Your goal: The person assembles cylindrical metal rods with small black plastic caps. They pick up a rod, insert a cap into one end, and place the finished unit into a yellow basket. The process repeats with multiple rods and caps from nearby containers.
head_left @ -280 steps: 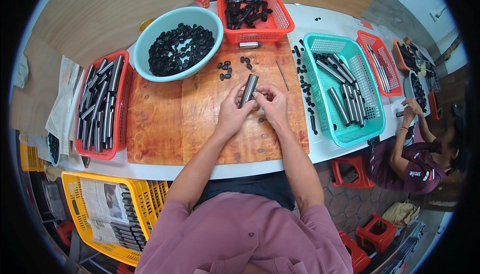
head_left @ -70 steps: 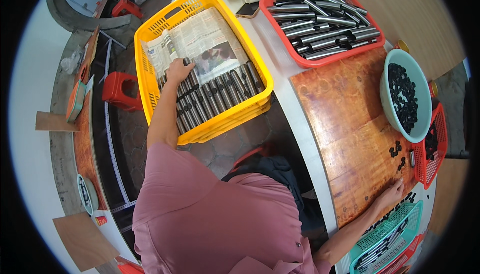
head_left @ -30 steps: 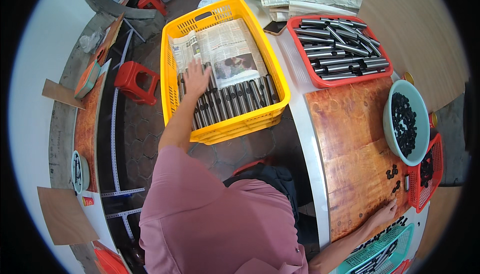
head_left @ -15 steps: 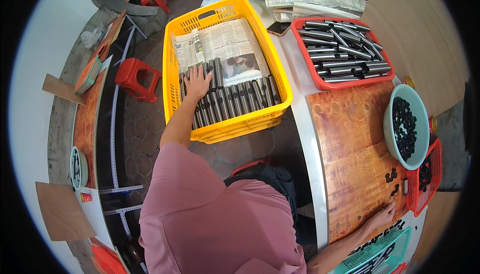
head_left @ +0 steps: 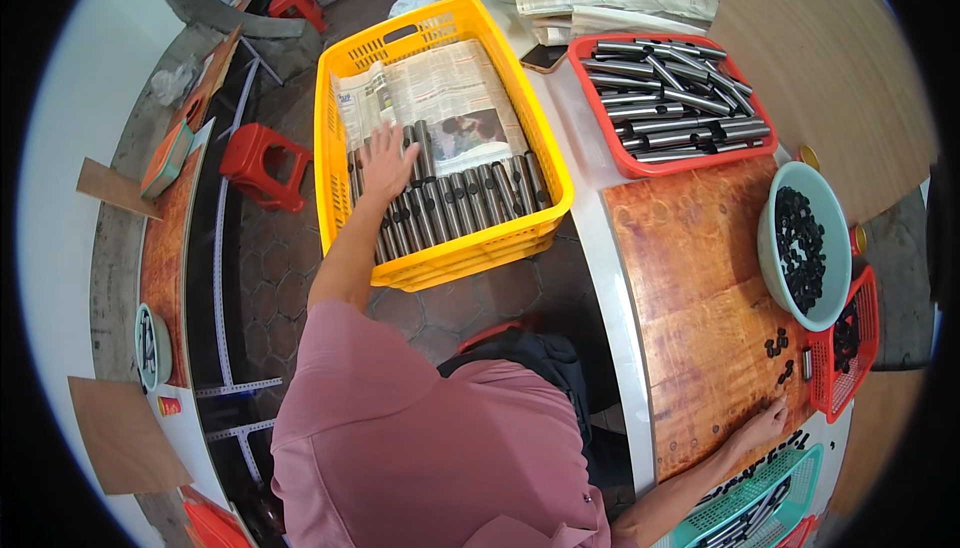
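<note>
My left hand (head_left: 387,166) lies palm down with fingers spread over short metal tubes (head_left: 455,203) in a yellow plastic crate (head_left: 548,163). The tubes stand side by side in a row along the crate's near end. A few more lie beyond them, next to my fingers and partly hidden by the hand. Sheets of newspaper (head_left: 430,83) line the far part of the crate. On the wooden board to the right rests my right hand (head_left: 764,425), its fingers stretched out and nothing visible in them. Small black parts (head_left: 777,343) and a single short tube (head_left: 807,364) lie just beyond it.
A red tray (head_left: 655,170) heaped with metal tubes stands at the far end of the wooden board (head_left: 690,288). Along the right are a pale green bowl (head_left: 842,258) and a red basket (head_left: 868,348), both with black parts. A green basket (head_left: 805,493) sits nearest.
The whole view has shifted slightly, so the crate and table appear a little further left. My left hand stays over the tubes, its fingers slightly more spread. The right hand has barely moved.
</note>
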{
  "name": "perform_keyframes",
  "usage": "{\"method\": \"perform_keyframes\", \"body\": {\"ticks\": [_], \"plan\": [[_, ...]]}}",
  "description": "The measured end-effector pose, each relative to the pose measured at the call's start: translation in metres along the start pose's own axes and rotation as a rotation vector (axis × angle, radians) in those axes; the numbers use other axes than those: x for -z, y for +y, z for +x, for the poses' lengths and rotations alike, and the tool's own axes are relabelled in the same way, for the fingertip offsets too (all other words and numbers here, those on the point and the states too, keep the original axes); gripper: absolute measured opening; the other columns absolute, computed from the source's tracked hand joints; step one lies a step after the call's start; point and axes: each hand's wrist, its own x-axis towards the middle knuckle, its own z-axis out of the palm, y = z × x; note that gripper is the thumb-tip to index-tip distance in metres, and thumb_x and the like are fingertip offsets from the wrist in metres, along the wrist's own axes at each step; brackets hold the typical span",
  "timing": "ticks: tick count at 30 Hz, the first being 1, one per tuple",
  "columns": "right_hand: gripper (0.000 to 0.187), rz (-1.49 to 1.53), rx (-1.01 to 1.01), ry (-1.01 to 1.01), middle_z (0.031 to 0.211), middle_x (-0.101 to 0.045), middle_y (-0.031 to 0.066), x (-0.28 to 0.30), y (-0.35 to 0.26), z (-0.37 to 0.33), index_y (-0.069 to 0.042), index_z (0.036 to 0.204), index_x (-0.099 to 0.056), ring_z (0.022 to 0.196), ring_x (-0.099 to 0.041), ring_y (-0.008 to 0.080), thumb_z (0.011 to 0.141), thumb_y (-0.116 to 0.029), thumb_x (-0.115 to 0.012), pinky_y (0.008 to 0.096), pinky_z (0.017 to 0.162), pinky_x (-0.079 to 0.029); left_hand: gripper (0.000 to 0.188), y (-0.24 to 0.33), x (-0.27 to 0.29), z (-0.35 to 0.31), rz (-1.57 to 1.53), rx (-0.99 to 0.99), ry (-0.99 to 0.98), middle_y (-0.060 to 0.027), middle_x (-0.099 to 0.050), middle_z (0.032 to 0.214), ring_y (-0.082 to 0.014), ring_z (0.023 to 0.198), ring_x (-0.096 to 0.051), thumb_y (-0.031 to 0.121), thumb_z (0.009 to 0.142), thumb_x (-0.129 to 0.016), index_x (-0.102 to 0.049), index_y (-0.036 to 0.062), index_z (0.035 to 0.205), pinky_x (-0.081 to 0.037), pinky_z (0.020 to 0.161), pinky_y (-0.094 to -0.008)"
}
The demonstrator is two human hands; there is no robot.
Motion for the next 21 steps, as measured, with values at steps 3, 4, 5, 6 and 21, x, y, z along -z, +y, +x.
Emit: {"method": "perform_keyframes", "body": {"ticks": [3,4,5,6,21], "plan": [[0.045,0.021,0.049,0.013,0.069,-0.045,0.0020,-0.002,-0.003,0.000,0.003,0.080,-0.058,0.063,-0.038,0.0150,0.105,-0.035,-0.057,0.0346,0.058,-0.033,0.073,0.020,-0.004,0.003,0.026,-0.160,-0.064,-0.0098,-0.017,0.169,-0.0325,0.156,-0.014,0.059,0.103,-0.036,-0.026,0.0154,0.161,-0.011,0.124,-0.0576],[0.044,0.023,0.087,0.023,0.067,-0.042,-0.0005,-0.003,0.006,0.003,0.000,0.078,-0.055,0.060,-0.035,0.0131,0.105,-0.036,-0.056,0.0338,0.055,-0.030,0.073,0.020,-0.013,0.000,0.047,-0.173,-0.102,-0.0094,-0.016,0.170,-0.0318,0.156,-0.014,0.059,0.104,-0.035,-0.024,0.0162,0.162,-0.011,0.124,-0.0571],[0.044,0.025,0.123,0.038,0.065,-0.039,-0.0030,-0.003,0.010,0.004,-0.004,0.077,-0.053,0.057,-0.032,0.0112,0.106,-0.037,-0.056,0.0329,0.052,-0.026,0.073,0.024,-0.016,-0.001,0.067,-0.193,-0.139,-0.0089,-0.015,0.170,-0.0311,0.156,-0.014,0.059,0.104,-0.034,-0.021,0.0170,0.163,-0.012,0.124,-0.0566],[0.044,0.028,0.129,0.037,0.065,-0.038,-0.0031,-0.003,0.013,0.005,-0.004,0.077,-0.053,0.057,-0.032,0.0110,0.106,-0.037,-0.056,0.0328,0.052,-0.026,0.074,0.024,-0.015,0.001,0.066,-0.171,-0.153,-0.0086,-0.014,0.170,-0.0306,0.156,-0.013,0.059,0.104,-0.034,-0.020,0.0172,0.163,-0.012,0.124,-0.0565],[0.043,0.062,0.132,0.019,0.065,-0.036,-0.0041,-0.002,0.007,0.001,-0.007,0.073,-0.048,0.056,-0.031,0.0085,0.106,-0.033,-0.056,0.0301,0.051,-0.024,0.070,0.021,0.000,0.021,-0.035,-0.100,-0.009,-0.0146,-0.026,0.166,-0.0358,0.152,-0.023,0.053,0.099,-0.048,-0.033,0.0159,0.157,-0.018,0.120,-0.0621]]}}
